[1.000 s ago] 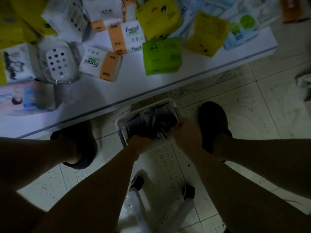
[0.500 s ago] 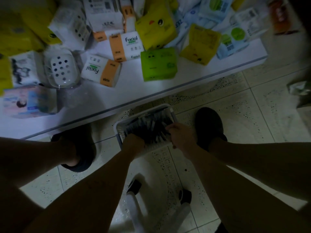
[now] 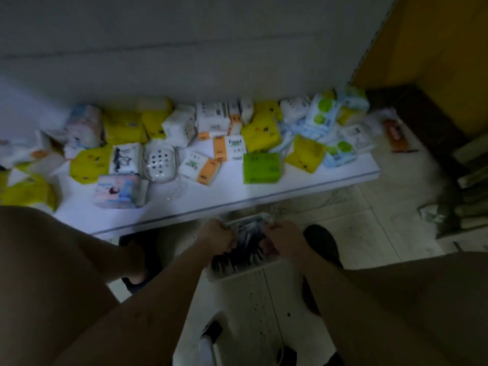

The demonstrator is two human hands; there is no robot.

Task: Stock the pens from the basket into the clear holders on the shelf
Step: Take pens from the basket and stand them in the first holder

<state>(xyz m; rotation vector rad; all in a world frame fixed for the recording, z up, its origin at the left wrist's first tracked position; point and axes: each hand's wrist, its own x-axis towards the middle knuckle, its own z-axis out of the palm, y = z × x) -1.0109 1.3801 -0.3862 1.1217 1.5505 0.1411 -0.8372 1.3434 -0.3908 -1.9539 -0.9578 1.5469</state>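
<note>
Holding: we see both hands on the basket [image 3: 237,274], one at each side.
Left hand [image 3: 217,237]: fingers curled over the basket's left rim, gripping it.
Right hand [image 3: 284,239]: fingers curled over the right rim, gripping it as well.
Basket: white, just in front of the shelf [image 3: 237,192] edge, between two dark shoes [image 3: 320,241]; we cannot tell whether it touches the tiled floor [image 3: 369,233].
Pens [image 3: 244,253]: a dark heap inside the basket, between the two hands; too blurred for us to count.
Shelf: white and low, strewn with tissue packs in yellow, white and orange; a green pack [image 3: 261,167] lies near its front edge.
Clear dotted container [image 3: 159,162]: on the shelf, left of the green pack, among the tissue packs.
</note>
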